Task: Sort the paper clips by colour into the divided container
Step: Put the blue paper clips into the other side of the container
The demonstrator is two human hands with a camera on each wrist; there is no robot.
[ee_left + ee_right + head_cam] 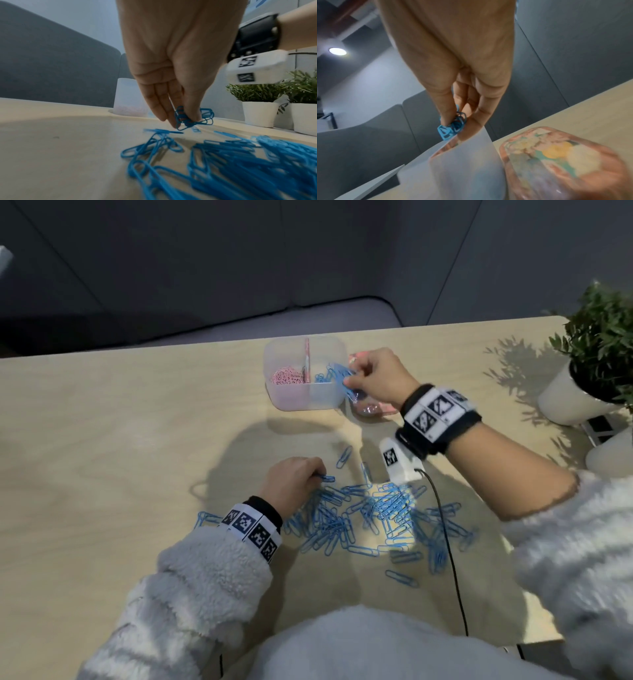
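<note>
- The blue paper clips lie in a loose heap at lower centre of the head view, on the wooden table; no pink clips are visible in the heap.
- The divided container stands at upper centre of the head view. Its left compartment holds pink paper clips; its right compartment holds some blue ones.
- The right hand pinches a bunch of blue clips between thumb and fingers, over the container's right rim.
- The left hand pinches a small cluster of blue clips at the heap's upper left edge, just above the table.
- A patterned lid lies just right of the container; potted plants stand at the right edge.
- Risk: a release this close to the rim may drop clips outside, onto the lid.
- Risk: interlocked clips may drag extras out of the heap and scatter them.
- Risk: the divider is low; tossed clips may land among the pink ones.
</note>
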